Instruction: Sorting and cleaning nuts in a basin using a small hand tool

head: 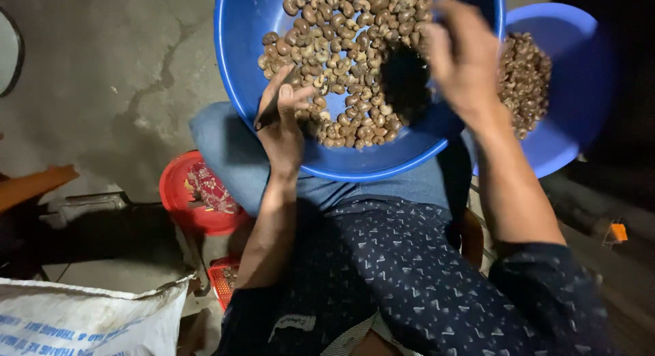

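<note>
cashew nuts [344, 62] fill the blue basin [239, 49] on the lap. left hand [283, 127] grips a dark knife [273, 107] at the heap's near edge; right hand [460, 55] hovers blurred over them, its fingers' grip unclear. second blue basin [580, 83] lies beside.

A large blue plastic basin [252, 76] rests tilted on the person's lap, holding a heap of brown, curved cashew nuts [341, 62] spread across its floor. A slim dark knife [271, 109] lies slanted at the basin's left edge.
</note>
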